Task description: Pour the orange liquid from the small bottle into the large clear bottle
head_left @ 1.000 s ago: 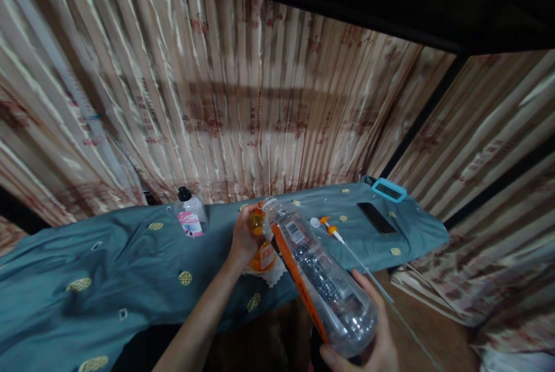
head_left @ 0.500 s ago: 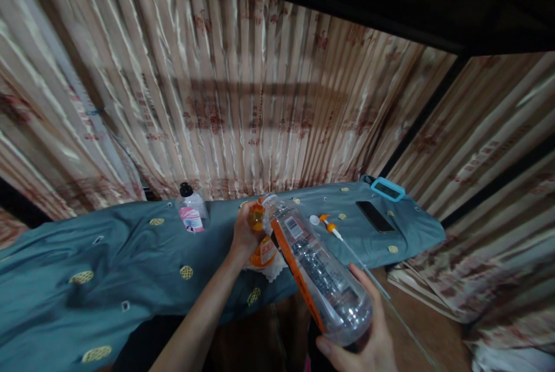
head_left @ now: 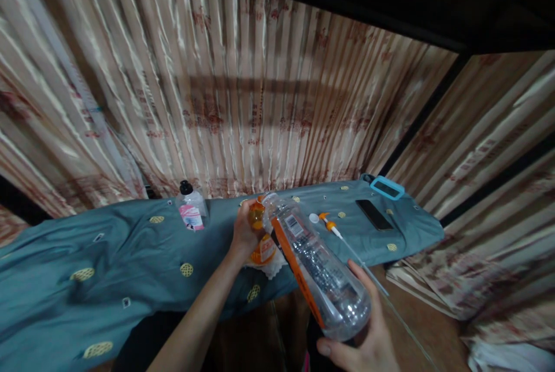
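Observation:
My right hand (head_left: pixel 368 337) cups the base of a large clear plastic bottle (head_left: pixel 323 268) with an orange-edged label. The bottle is tilted, its mouth pointing up and left at the top of a smaller bottle of orange liquid (head_left: pixel 263 249). Around that smaller bottle's neck my left hand (head_left: pixel 245 233) is closed. The two mouths meet or nearly meet; contact is hard to make out. Beneath the orange bottle lies a white scalloped cloth or paper (head_left: pixel 274 268). An orange pump head with a long tube (head_left: pixel 332 226) lies to the right, beside a small white disc (head_left: pixel 313 218).
Back left stands a clear bottle with a pink label and black cap (head_left: pixel 191 210). A dark phone (head_left: pixel 373 214) and a blue-framed object (head_left: pixel 387 188) lie at the right. A teal patterned cloth (head_left: pixel 143 256) covers the surface, with a curtain (head_left: pixel 260 100) behind.
Both hands and both bottles keep nearly the same pose. The whole view has shifted very slightly.

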The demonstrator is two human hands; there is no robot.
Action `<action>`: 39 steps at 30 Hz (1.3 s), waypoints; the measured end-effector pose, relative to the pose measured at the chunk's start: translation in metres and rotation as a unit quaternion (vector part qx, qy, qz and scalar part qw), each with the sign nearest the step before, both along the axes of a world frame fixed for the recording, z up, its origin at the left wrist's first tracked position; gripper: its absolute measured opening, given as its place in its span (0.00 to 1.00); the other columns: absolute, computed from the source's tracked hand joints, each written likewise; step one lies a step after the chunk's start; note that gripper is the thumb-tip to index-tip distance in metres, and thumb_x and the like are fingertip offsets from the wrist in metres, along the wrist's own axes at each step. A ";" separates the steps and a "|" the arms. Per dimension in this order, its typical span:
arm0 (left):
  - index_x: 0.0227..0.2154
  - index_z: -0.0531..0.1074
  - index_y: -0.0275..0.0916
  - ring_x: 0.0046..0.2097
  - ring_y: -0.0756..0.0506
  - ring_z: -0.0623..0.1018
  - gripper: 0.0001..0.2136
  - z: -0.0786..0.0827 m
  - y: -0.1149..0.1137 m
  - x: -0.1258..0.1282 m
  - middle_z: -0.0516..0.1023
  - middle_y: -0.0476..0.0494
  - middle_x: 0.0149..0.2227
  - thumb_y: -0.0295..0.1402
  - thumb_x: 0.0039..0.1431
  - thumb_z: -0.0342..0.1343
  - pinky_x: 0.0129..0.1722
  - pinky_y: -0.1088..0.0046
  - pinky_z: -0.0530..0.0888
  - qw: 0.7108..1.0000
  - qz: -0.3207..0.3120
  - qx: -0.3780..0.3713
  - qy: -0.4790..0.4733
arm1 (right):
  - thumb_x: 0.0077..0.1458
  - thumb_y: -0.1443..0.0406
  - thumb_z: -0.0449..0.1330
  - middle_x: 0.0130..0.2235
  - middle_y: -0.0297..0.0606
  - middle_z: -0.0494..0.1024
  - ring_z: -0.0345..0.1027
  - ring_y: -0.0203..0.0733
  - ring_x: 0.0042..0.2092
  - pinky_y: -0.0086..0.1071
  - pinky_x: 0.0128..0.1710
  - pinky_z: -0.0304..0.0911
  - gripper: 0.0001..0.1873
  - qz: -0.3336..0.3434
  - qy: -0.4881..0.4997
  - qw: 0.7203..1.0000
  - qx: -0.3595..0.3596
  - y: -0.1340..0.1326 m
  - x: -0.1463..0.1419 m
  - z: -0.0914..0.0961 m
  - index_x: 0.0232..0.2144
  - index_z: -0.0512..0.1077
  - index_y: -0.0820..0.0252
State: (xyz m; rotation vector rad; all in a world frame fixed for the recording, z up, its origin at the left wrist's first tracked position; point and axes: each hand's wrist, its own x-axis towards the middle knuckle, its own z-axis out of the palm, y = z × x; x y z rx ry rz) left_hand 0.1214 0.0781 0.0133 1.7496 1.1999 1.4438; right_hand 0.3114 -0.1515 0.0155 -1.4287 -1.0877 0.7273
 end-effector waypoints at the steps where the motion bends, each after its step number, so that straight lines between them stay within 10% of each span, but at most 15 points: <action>1: 0.43 0.69 0.40 0.42 0.39 0.79 0.24 0.000 0.000 0.000 0.79 0.42 0.41 0.40 0.40 0.66 0.43 0.59 0.76 1.000 0.003 0.002 -0.001 | 0.35 0.61 0.75 0.64 0.42 0.67 0.70 0.51 0.60 0.35 0.56 0.68 0.61 0.011 -0.005 1.000 0.004 0.000 0.004 -0.004 0.67 0.49 0.50; 39: 0.43 0.69 0.41 0.42 0.40 0.80 0.26 0.000 0.000 0.001 0.79 0.43 0.41 0.40 0.38 0.68 0.44 0.61 0.77 1.000 -0.008 -0.009 -0.022 | 0.39 0.51 0.74 0.62 0.47 0.67 0.69 0.53 0.58 0.37 0.57 0.65 0.58 -0.031 0.004 0.999 0.017 0.002 -0.013 0.011 0.66 0.50 0.58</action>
